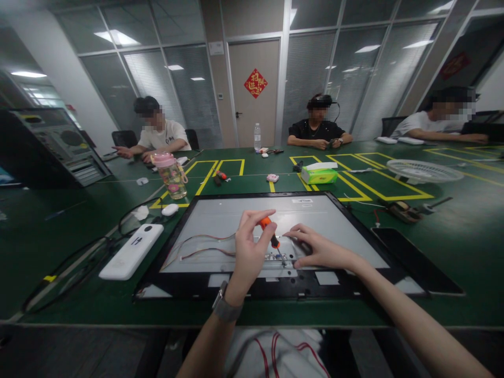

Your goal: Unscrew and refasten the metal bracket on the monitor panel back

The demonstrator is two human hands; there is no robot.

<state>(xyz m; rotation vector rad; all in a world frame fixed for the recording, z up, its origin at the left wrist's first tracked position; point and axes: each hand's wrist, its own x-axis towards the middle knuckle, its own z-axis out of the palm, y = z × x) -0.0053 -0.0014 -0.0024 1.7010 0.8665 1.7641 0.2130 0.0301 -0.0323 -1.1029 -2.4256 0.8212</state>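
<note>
A monitor panel (pixel 220 215) lies face down on the green table, its grey metal back up inside a black frame. My left hand (pixel 248 252) pinches an orange-handled screwdriver (pixel 270 231), tip down on a small circuit board (pixel 277 258) near the panel's front edge. My right hand (pixel 315 249) rests on the panel beside the board, fingers curled down against it, holding the spot steady. Thin red and white wires (pixel 197 247) run left from the board across the metal back.
A white device (pixel 132 251) and black cables (pixel 71 268) lie left of the panel. A pink-lidded bottle (pixel 172 176), a green tissue box (pixel 318 173), a white fan grille (pixel 423 170) and a dark slab (pixel 413 257) stand around. Three people sit at the far side.
</note>
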